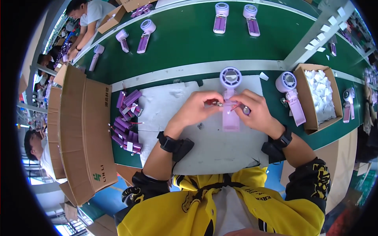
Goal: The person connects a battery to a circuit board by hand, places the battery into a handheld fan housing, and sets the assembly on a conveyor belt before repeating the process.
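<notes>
A light-purple handheld fan point(230, 77) lies on the grey mat point(185, 141), its round head pointing away from me and its hollow handle point(231, 122) open toward me. Over the top of the handle, my left hand point(199, 108) is closed in a pinch on something small and partly metallic that I cannot make out. My right hand point(255, 109) pinches a thin red wire point(235, 107) just beside it. A small round silvery thing point(247, 110) shows among the right fingers. The fingertips nearly meet and hide the part between them.
Purple battery packs point(126, 133) with wires are heaped left of the mat, beside a tall cardboard box point(92, 133). To the right lie another opened fan point(293, 96) and a carton of white paper pieces point(338, 106). More fans point(221, 19) lie beyond the metal rail point(189, 70). Co-workers sit at left.
</notes>
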The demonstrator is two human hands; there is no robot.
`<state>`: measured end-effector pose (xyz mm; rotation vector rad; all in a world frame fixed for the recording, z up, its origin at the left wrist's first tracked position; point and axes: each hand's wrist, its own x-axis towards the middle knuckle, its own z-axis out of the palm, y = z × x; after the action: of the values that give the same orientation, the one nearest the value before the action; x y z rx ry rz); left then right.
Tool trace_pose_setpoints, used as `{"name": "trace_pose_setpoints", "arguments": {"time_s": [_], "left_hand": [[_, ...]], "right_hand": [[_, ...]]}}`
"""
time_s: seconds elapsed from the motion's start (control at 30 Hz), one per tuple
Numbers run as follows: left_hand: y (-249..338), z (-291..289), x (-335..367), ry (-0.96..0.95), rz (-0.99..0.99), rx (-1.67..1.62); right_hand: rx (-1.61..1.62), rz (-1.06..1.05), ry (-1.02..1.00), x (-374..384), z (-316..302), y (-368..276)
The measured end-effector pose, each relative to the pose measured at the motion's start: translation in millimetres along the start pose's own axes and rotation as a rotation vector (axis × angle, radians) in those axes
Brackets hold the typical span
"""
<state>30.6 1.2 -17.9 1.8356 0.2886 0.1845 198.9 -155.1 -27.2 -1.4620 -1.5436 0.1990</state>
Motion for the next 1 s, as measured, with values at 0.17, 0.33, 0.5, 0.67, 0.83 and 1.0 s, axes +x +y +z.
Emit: {"name": "trace_pose_setpoints", "arguments": {"time_s": [0.17, 0.33, 0.5, 0.67, 0.83, 1.0], "left_hand": [[7.1, 8.5, -2.4, 0.022, 0.257, 0.158], [8.6, 16.8, -3.6, 0.061, 0.264, 0.221], [14.5, 18.3, -6.3, 0.043, 0.128, 0.134], [16.5, 12.0, -7.0, 0.000, 0.073, 0.083], [10.4, 14.8, -7.4, 0.006, 0.145, 0.071], [12.6, 8.9, -9.9, 0.033, 0.208, 0.154]], "right_hand": [[-0.159, -0.074, -0.055, 1.8, -0.3, -8.6], [-0.174, -0.095, -0.097, -2.2, -0.3, -4.6], [-0.170, -0.074, -0.140, -2.0, -1.0, -9.8], [-0.155, -0.037, -0.161, -0.4, -2.8, -14.6], [-0.162, -0.070, -0.191, 0.6, -4.9, -11.2], [-0.148, -0.081, -0.219, 3.0, -6.8, -12.5]]}}
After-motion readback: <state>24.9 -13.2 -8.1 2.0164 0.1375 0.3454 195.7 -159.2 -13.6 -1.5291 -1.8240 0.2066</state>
